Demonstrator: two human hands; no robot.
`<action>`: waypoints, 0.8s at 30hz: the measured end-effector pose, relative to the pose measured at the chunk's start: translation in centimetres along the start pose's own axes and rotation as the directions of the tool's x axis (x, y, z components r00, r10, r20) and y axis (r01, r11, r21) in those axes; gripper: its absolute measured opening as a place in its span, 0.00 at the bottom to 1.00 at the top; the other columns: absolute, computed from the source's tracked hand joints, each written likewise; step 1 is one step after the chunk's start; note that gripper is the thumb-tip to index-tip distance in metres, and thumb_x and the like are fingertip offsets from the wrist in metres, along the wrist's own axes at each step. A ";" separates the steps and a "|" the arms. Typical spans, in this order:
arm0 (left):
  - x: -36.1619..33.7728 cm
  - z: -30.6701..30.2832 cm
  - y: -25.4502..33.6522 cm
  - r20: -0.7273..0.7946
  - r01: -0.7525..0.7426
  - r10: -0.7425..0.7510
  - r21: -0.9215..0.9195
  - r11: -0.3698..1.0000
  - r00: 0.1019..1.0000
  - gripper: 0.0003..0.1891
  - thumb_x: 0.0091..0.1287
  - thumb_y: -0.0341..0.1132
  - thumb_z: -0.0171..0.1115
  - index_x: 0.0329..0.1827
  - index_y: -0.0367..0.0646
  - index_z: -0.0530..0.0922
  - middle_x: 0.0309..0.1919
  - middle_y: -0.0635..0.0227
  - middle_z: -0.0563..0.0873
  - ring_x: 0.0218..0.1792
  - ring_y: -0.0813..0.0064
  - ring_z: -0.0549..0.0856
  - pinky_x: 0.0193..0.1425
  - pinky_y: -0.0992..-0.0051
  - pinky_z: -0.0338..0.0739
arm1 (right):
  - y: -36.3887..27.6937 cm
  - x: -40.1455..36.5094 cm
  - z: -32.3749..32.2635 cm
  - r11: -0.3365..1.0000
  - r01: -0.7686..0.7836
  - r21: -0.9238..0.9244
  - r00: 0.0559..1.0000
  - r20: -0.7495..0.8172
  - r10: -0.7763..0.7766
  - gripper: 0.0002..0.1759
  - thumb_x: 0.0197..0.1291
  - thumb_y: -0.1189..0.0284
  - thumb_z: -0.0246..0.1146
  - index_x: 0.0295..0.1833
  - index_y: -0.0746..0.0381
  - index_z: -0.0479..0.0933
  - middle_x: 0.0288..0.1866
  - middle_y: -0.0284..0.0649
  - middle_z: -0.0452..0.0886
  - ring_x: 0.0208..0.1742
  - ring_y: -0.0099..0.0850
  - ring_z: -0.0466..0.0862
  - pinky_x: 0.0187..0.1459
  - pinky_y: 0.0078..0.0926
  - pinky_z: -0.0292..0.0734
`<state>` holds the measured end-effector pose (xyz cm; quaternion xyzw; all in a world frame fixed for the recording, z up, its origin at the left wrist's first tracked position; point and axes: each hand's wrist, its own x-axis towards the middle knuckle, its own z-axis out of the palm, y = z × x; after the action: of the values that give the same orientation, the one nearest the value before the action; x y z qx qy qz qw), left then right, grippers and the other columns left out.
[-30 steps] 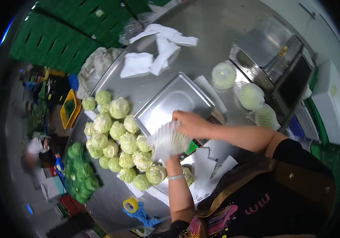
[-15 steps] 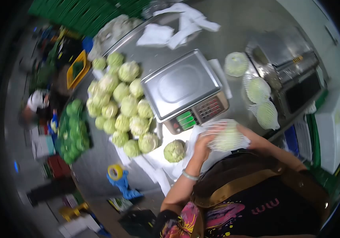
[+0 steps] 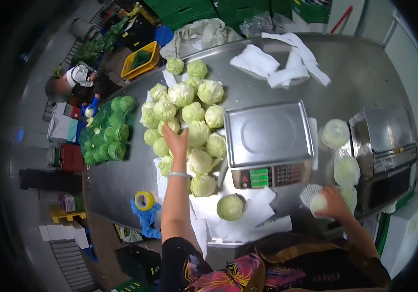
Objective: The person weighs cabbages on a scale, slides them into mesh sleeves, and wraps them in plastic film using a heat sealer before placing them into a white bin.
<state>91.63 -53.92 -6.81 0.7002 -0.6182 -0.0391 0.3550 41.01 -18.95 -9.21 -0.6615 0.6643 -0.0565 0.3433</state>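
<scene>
1. Here, pink lettering on the person's dark shirt [image 3: 287,280] is too faint to read, as are the green display digits on the scale [image 3: 270,134].
2. The left hand [image 3: 176,142], thumb and fingers spread wide, reaches over the loose cabbages [image 3: 198,132]; half a second ago, both hands were together around a netted cabbage.
3. The right hand [image 3: 334,203] now curls its fingers around a netted cabbage [image 3: 318,205] near the tabletop's [image 3: 365,63] edge, beside other netted cabbages [image 3: 346,171].

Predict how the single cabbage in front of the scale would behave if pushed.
The cabbage looks round, so it would likely roll when nudged. Its compact form suggests it is fairly firm and would keep its shape. The white sheets beneath it look loose, so they might shift too.
</scene>
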 end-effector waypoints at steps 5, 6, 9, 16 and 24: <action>9.9 2.3 -3.8 0.107 -0.154 0.118 0.461 0.874 0.987 0.55 0.41 0.42 0.81 0.76 0.52 0.58 0.73 0.51 0.60 0.73 0.48 0.61 0.73 0.50 0.57 | -2.1 2.0 -4.3 0.995 0.006 -0.097 0.997 0.078 0.001 0.43 0.40 0.53 0.77 0.62 0.61 0.72 0.69 0.50 0.68 0.69 0.50 0.66 0.68 0.46 0.63; 11.5 2.9 -5.1 0.175 -0.199 0.133 0.446 0.873 0.976 0.56 0.40 0.42 0.82 0.75 0.55 0.59 0.74 0.51 0.59 0.73 0.47 0.60 0.73 0.49 0.56 | -2.1 3.2 -5.2 0.996 0.049 -0.069 0.998 0.030 -0.047 0.41 0.42 0.55 0.76 0.62 0.62 0.73 0.68 0.50 0.69 0.69 0.50 0.67 0.68 0.46 0.63; 13.7 5.1 -8.0 0.235 -0.300 0.207 0.499 0.813 0.950 0.51 0.38 0.37 0.80 0.72 0.55 0.65 0.70 0.50 0.66 0.67 0.44 0.67 0.70 0.54 0.65 | -2.0 8.9 -8.9 0.991 0.124 -0.050 0.981 -0.147 -0.130 0.32 0.51 0.63 0.72 0.61 0.62 0.74 0.64 0.50 0.74 0.65 0.49 0.72 0.67 0.44 0.66; 10.1 2.6 -2.7 -0.052 -0.125 0.132 0.124 0.984 0.990 0.47 0.38 0.32 0.82 0.67 0.43 0.68 0.63 0.54 0.72 0.62 0.50 0.72 0.67 0.57 0.68 | -0.1 31.5 -14.0 0.960 0.215 -0.177 0.801 -0.531 -0.277 0.21 0.60 0.69 0.64 0.59 0.62 0.73 0.59 0.45 0.77 0.65 0.45 0.72 0.65 0.41 0.68; -3.9 4.7 14.6 0.352 -0.632 0.702 -0.307 0.712 0.620 0.49 0.37 0.37 0.83 0.69 0.50 0.69 0.67 0.54 0.69 0.66 0.48 0.68 0.70 0.55 0.64 | -0.2 51.1 -12.7 0.754 0.020 -0.657 0.791 -0.451 -0.414 0.20 0.57 0.74 0.61 0.57 0.61 0.75 0.54 0.39 0.78 0.57 0.39 0.76 0.60 0.39 0.71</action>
<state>76.16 -52.33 -3.78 0.3618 -0.8925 -0.1103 0.2456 40.07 -70.63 -18.97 -0.7641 0.6300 -0.0715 -0.1186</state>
